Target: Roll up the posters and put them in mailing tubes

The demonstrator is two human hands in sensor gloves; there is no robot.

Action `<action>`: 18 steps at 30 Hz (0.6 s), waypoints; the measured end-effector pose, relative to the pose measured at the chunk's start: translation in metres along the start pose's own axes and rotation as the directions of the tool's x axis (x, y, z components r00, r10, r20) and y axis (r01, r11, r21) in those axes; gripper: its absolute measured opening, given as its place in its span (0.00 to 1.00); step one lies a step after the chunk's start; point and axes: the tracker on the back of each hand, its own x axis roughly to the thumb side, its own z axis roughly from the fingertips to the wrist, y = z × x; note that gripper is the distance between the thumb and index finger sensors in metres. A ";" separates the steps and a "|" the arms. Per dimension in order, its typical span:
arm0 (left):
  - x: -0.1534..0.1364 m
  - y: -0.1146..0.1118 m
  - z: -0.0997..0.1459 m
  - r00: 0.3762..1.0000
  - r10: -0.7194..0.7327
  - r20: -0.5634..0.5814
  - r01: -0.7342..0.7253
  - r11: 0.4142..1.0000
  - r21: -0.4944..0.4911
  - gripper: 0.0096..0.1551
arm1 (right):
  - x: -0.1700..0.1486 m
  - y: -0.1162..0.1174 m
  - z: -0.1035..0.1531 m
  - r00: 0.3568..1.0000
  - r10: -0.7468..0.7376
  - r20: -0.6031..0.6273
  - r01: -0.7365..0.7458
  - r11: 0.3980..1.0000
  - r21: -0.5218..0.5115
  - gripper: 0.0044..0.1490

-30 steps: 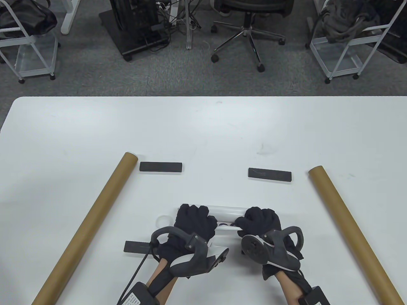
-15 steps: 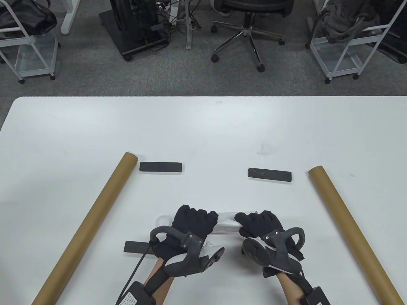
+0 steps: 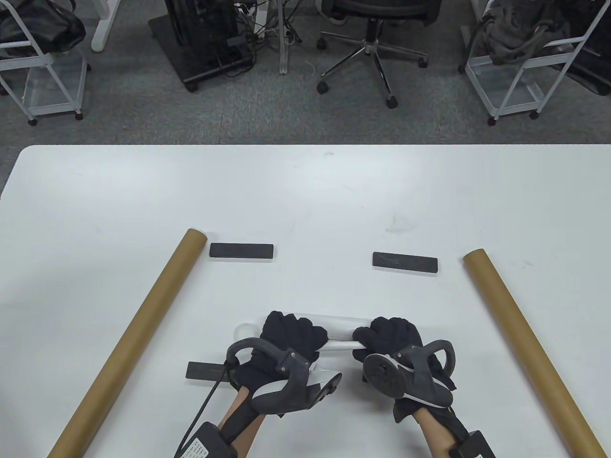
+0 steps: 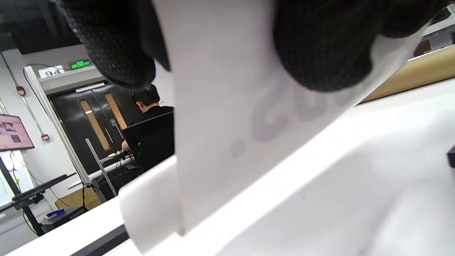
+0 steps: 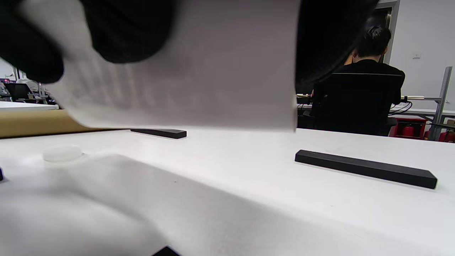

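A white rolled poster [image 3: 340,326] lies crosswise near the table's front edge. My left hand [image 3: 289,334] grips its left part and my right hand [image 3: 389,336] grips its right part, fingers curled over the roll. The wrist views show the white poster [image 4: 227,117] [image 5: 185,85] close up under the gloved fingers [image 4: 320,46] [image 5: 128,28]. Two brown mailing tubes lie on the table: the left tube [image 3: 131,341] runs diagonally at the left, the right tube [image 3: 525,348] diagonally at the right. A small white tube cap [image 3: 246,330] sits just left of my left hand.
Three black bar weights lie on the white table [image 3: 305,191]: one [image 3: 241,251] at upper left, one [image 3: 405,262] at upper right, one [image 3: 205,371] beside my left wrist. Beyond the far edge stand an office chair [image 3: 377,28] and wire carts [image 3: 520,62].
Both hands turned the roll back and forth in place: it shifted slightly nearer half a second ago, then away again. The tubes and weights have not moved.
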 end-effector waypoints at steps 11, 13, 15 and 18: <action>-0.001 0.003 0.000 0.996 0.084 -0.029 -0.084 0.996 0.011 0.34 | -0.004 0.001 0.000 0.999 -0.024 -0.029 0.024 1.000 0.003 0.32; -0.004 0.003 0.001 0.995 0.099 -0.027 -0.098 0.994 0.042 0.42 | -0.006 0.000 -0.001 0.999 -0.028 -0.030 0.028 1.000 -0.005 0.34; -0.008 0.005 0.002 0.993 0.114 -0.037 -0.111 0.990 0.091 0.40 | -0.007 0.000 0.000 0.999 -0.027 -0.032 0.026 0.999 -0.028 0.35; -0.010 0.006 0.002 0.994 0.098 -0.049 -0.093 0.991 0.098 0.30 | -0.007 0.000 0.000 0.999 -0.031 -0.030 0.030 0.999 -0.037 0.34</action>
